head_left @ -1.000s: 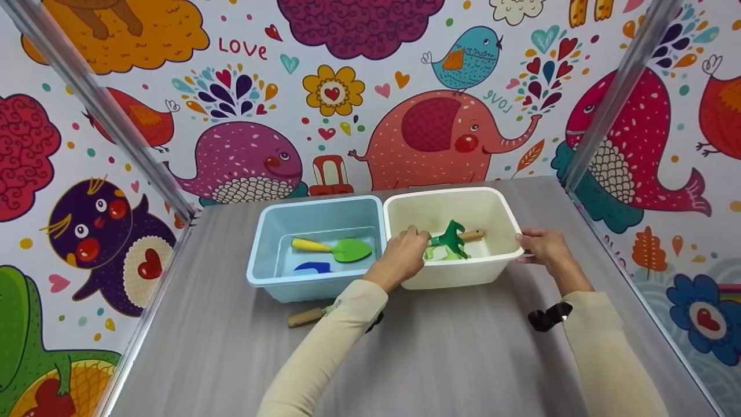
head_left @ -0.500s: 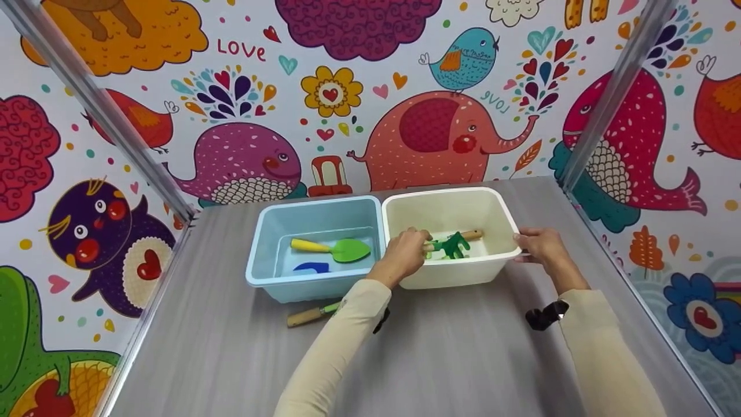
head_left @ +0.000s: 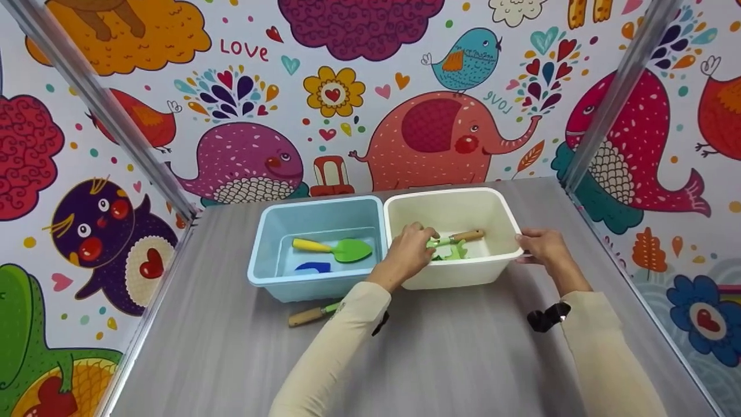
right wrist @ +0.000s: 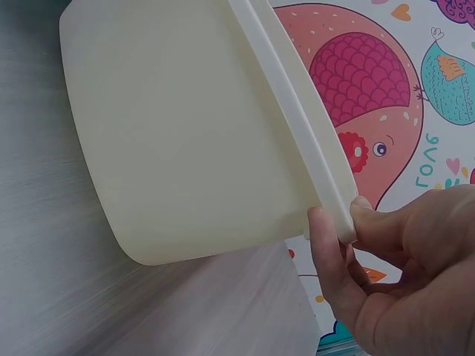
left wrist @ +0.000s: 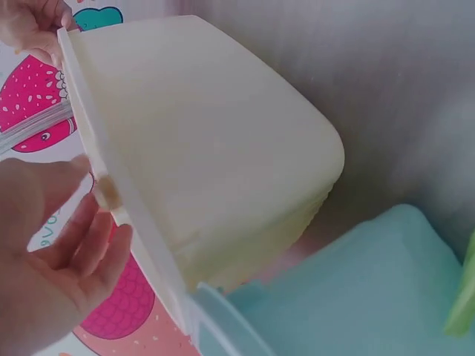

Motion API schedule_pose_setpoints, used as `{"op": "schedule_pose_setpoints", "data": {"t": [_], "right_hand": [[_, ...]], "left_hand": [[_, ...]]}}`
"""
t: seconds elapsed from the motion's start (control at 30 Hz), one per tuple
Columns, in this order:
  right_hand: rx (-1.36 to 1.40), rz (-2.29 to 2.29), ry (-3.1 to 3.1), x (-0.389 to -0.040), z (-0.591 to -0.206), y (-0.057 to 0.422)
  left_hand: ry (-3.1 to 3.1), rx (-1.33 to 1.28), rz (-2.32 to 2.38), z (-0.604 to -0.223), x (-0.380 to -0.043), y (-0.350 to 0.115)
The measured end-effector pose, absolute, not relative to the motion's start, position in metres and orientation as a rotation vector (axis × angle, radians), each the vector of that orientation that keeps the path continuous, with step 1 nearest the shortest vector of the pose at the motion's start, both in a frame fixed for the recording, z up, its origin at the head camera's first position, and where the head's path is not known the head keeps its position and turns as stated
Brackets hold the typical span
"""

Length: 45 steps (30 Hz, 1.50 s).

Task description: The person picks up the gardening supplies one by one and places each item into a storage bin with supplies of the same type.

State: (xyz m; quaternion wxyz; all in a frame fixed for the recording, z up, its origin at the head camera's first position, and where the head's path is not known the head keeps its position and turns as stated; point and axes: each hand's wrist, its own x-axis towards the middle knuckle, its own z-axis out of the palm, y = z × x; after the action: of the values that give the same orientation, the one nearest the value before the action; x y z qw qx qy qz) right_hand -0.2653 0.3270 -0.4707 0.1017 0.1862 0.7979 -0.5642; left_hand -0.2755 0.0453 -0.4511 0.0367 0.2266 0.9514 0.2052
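My left hand hangs over the near left rim of the cream plastic bin, fingers inside. In the left wrist view its thumb and fingers stand apart around the tan end of a wooden handle at the rim. Only a sliver of the dark green hand rake shows beside the fingers. A light green garden tool with a wooden handle lies in the bin, near a light green pronged head. My right hand pinches the bin's right rim between thumb and fingers.
A light blue bin stands directly left of the cream one. Inside it lie a green trowel with a yellow handle and a blue piece. Another wooden-handled tool lies on the table in front, partly hidden by my left sleeve.
The dark green rake, held up in my left hand before, has turned and gone down into the cream bin. My left fingers have spread slightly. My right hand keeps its place on the rim.
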Motion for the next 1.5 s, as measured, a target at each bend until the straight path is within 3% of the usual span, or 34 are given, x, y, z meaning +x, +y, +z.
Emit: {"op": "schedule_pose_setpoints", "data": {"t": [0.8,1.5], "right_hand": [[0.503,-1.679,2.395,-0.266,-0.468,0.327],[0.534,-1.650,2.382,-0.264,-0.471,0.327]], "left_hand": [[3.133,0.983,0.778,-0.464,-0.242,0.001],[3.258,1.001,0.800,-0.501,-0.215,-0.087]]}}
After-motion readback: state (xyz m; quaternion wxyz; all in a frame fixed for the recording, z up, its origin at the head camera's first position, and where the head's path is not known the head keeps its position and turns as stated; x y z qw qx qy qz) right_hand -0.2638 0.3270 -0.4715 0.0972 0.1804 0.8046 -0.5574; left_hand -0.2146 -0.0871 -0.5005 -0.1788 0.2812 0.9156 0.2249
